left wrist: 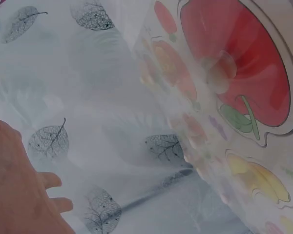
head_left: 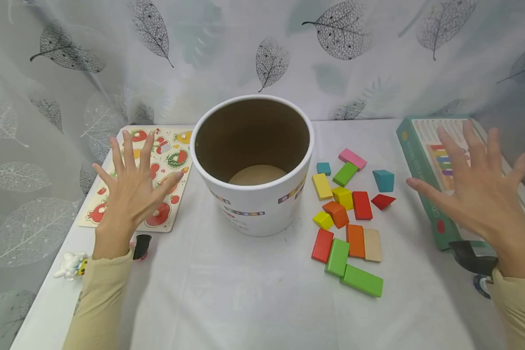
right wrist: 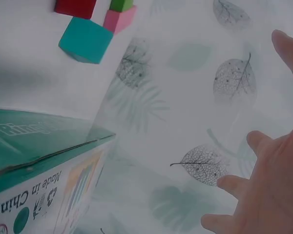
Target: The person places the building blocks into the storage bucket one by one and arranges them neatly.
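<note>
My left hand (head_left: 131,194) is held with fingers spread above a wooden fruit puzzle board (head_left: 161,214). On the right side, my right hand (head_left: 481,189) also has its fingers spread, over a green and white box (head_left: 424,170). Neither hand holds anything. Between them stands a white bucket (head_left: 262,209) with a brown inside and printed number strips. Several coloured wooden blocks lie to its right, among them a green block (head_left: 362,281), a red block (head_left: 362,205), a pink block (head_left: 352,158) and a teal block (right wrist: 86,40).
A small white toy figure (head_left: 72,266) sits at the table's left edge. Behind the table hangs a leaf-patterned curtain (head_left: 227,48). A white cloth (head_left: 245,291) covers the table. Dark straps (head_left: 472,257) show by the wrists.
</note>
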`<state>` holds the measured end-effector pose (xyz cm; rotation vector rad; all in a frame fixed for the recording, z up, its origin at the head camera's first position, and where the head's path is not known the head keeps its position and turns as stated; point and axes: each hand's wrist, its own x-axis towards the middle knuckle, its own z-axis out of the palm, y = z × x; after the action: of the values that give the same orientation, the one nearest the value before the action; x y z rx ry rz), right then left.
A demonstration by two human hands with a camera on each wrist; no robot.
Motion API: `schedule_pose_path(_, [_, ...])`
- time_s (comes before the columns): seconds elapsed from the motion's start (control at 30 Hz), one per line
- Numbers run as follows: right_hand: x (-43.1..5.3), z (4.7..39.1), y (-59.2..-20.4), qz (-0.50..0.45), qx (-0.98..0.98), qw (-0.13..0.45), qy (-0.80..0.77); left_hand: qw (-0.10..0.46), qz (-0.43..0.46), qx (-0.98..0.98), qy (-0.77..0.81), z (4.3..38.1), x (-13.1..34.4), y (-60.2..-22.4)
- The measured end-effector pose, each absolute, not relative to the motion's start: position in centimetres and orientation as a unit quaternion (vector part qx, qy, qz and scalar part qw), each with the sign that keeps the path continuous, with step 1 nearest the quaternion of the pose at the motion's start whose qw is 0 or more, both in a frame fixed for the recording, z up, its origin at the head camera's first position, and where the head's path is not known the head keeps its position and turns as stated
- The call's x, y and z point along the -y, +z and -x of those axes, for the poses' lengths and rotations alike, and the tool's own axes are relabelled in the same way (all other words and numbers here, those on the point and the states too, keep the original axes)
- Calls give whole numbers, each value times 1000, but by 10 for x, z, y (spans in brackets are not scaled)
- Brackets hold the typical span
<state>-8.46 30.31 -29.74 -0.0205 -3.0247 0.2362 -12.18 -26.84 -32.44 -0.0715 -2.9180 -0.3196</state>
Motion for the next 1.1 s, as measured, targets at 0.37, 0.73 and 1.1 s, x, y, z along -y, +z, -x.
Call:
schedule_pose_path(0.37, [-265,73,-295,-116,981,54,144,118,83,943,-300,114,248,-307])
schedule_pose_path(0.73, [-221,85,-319,-199,946,16,257,94,195,764,-608,113,186,-280])
schedule_pose_path(1.1, [-208,105,-340,-164,962,-72,206,86,213,691,-685,118,154,-295])
